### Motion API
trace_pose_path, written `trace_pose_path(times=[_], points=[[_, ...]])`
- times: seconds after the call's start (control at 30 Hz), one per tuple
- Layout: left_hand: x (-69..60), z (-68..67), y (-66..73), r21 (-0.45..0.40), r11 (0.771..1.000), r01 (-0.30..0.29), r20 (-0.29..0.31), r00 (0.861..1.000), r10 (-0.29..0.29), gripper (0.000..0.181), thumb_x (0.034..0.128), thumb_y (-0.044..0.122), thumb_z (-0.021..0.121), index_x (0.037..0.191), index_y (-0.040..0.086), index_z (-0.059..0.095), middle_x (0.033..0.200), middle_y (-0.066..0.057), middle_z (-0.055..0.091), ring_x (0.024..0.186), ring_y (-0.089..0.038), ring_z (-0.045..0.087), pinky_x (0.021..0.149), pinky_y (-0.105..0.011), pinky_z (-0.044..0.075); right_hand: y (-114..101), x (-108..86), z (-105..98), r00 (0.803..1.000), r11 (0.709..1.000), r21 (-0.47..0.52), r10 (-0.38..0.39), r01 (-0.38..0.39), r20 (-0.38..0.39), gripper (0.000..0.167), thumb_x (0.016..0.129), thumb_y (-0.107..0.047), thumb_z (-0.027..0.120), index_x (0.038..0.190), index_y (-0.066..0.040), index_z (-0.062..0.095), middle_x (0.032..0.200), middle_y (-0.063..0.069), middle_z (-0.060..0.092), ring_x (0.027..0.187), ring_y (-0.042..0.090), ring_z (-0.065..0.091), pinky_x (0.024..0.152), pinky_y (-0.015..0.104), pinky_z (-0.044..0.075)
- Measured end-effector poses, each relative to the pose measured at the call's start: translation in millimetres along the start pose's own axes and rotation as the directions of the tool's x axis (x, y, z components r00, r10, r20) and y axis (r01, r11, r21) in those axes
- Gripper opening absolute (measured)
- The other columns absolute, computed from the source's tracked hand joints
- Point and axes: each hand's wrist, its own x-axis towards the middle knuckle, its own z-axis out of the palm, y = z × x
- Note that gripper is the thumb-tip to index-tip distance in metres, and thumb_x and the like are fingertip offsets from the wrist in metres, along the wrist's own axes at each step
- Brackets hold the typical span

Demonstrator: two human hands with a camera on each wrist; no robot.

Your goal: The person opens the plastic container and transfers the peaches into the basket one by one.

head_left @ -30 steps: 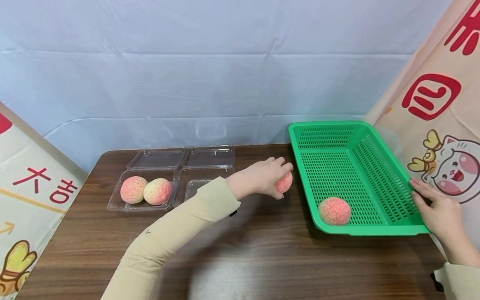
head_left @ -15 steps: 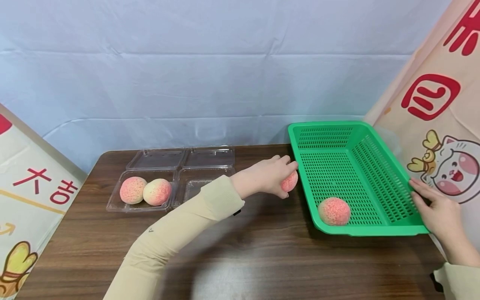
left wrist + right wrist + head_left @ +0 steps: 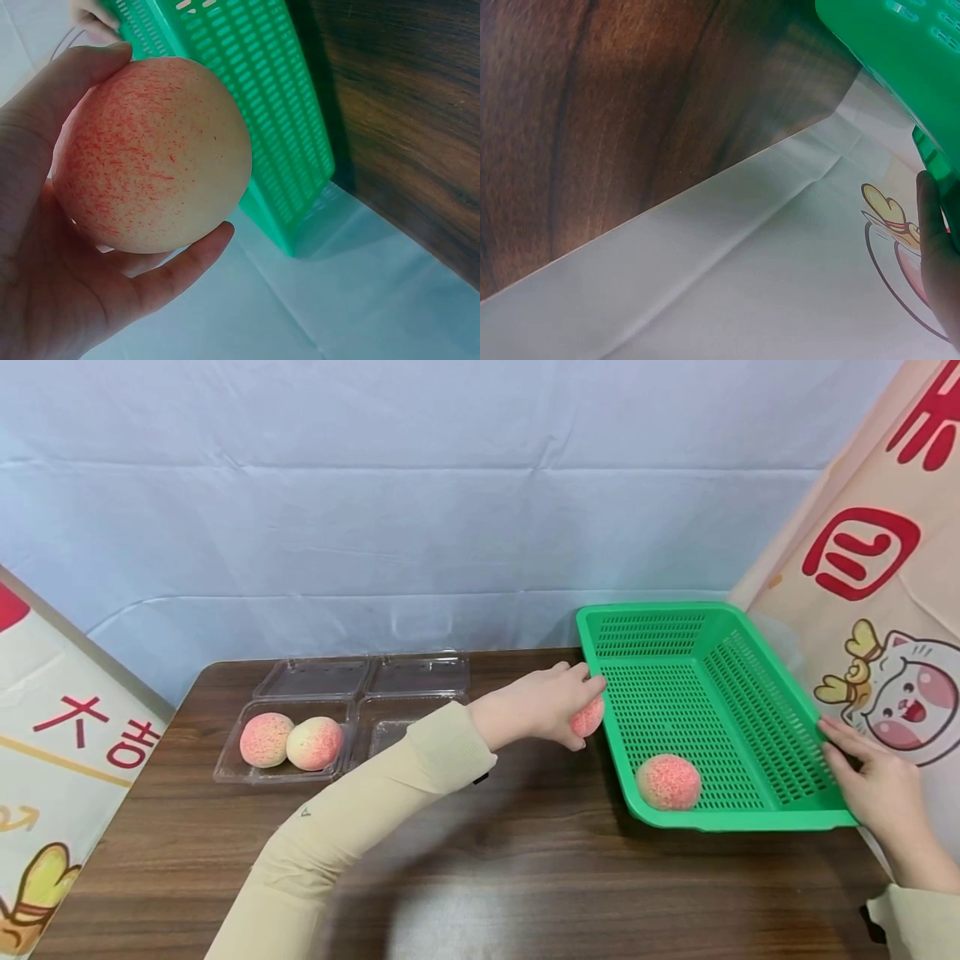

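In the head view my left hand (image 3: 551, 706) holds a pink peach (image 3: 588, 717) just at the left rim of a green plastic basket (image 3: 678, 821). The left wrist view shows that peach (image 3: 154, 154) large, pale yellow with red speckles, my thumb and fingers curled round it. Another peach (image 3: 668, 782) lies inside the basket at its near left corner. My right hand (image 3: 881, 785) grips the basket's right rim near the front corner; in the right wrist view only part of that hand (image 3: 939, 262) shows beside the basket.
On the left stands a clear plastic clamshell box (image 3: 228, 768) with two peaches (image 3: 315, 743) in its left compartment. A second clear box (image 3: 390, 714) beside it is partly hidden by my left sleeve. Printed cloths hang at both sides of the wooden table (image 3: 570, 885).
My left hand has moved a little to the right with the peach, up to the basket's left rim. My right hand and the basket have stayed in place.
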Motion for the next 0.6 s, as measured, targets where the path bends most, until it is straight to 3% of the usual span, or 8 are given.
trace_pose_path(times=[0.13,0.23,0.3,0.37,0.43,0.53,0.6], points=[[0.9,-3.6,1.1,-0.005,1.000,-0.006,0.009,1.000,0.006,0.077,0.0747,0.045,0.069,0.137,0.013,0.035,0.121,-0.004,0.043,0.099,-0.018,0.044,0.078,-0.026,0.045,-0.6,-0.6,-0.9,1.000,1.000,0.011,0.000,0.000,-0.005,0.038,0.095,-0.016,0.042,0.128,0.001,0.048,0.132,-0.029,0.026,0.128,0.033,0.032,0.098,0.055,0.026],[1.7,-6.0,1.6,-0.008,1.000,-0.010,0.011,1.000,0.010,0.075,0.0752,0.044,0.068,0.135,0.013,0.035,0.121,-0.004,0.043,0.100,-0.019,0.044,0.078,-0.026,0.045,-0.5,-1.0,-0.9,1.000,1.000,0.011,-0.004,0.004,-0.010,0.037,0.095,-0.015,0.042,0.128,0.002,0.048,0.129,-0.034,0.024,0.128,0.030,0.031,0.099,0.054,0.025],[2.4,-7.6,1.7,-0.008,1.000,-0.008,0.014,1.000,0.008,0.075,0.0755,0.044,0.068,0.135,0.014,0.035,0.122,-0.004,0.042,0.101,-0.019,0.044,0.078,-0.027,0.045,-0.4,-1.0,-0.6,1.000,1.000,0.007,-0.004,0.004,-0.010,0.037,0.095,-0.016,0.042,0.128,0.001,0.048,0.132,-0.027,0.026,0.129,0.028,0.031,0.100,0.053,0.024],[3.2,-9.3,1.9,-0.010,1.000,-0.007,0.015,1.000,0.007,0.075,0.0756,0.043,0.068,0.136,0.014,0.034,0.123,-0.005,0.042,0.102,-0.019,0.044,0.079,-0.027,0.045,-0.3,-0.7,-0.5,1.000,1.000,0.003,-0.007,0.007,-0.006,0.037,0.095,-0.015,0.042,0.128,0.002,0.048,0.138,-0.009,0.032,0.127,0.034,0.032,0.100,0.053,0.024],[4.1,-10.9,2.4,-0.009,1.000,-0.008,0.014,1.000,0.008,0.076,0.0758,0.043,0.068,0.137,0.014,0.033,0.124,-0.005,0.042,0.104,-0.020,0.044,0.080,-0.027,0.044,-0.2,-0.4,-0.5,1.000,1.000,-0.003,-0.003,0.003,0.000,0.038,0.095,-0.016,0.041,0.128,0.002,0.048,0.139,-0.005,0.033,0.128,0.035,0.032,0.101,0.053,0.023],[5.5,-13.3,3.4,-0.001,1.000,-0.014,0.006,1.000,0.014,0.078,0.0759,0.044,0.067,0.138,0.013,0.032,0.126,-0.006,0.042,0.106,-0.020,0.044,0.081,-0.027,0.044,0.1,0.1,-0.5,1.000,1.000,-0.005,-0.003,0.004,0.014,0.038,0.096,-0.016,0.041,0.129,0.002,0.046,0.134,0.020,0.040,0.125,0.041,0.033,0.102,0.053,0.020],[6.6,-14.7,4.6,0.003,1.000,-0.019,0.004,1.000,0.019,0.078,0.0761,0.044,0.067,0.139,0.012,0.031,0.126,-0.006,0.042,0.106,-0.020,0.044,0.081,-0.026,0.044,0.5,0.0,-0.4,1.000,1.000,-0.005,0.002,-0.002,0.023,0.039,0.096,-0.016,0.040,0.129,0.002,0.046,0.132,0.023,0.041,0.125,0.042,0.033,0.103,0.053,0.020]])
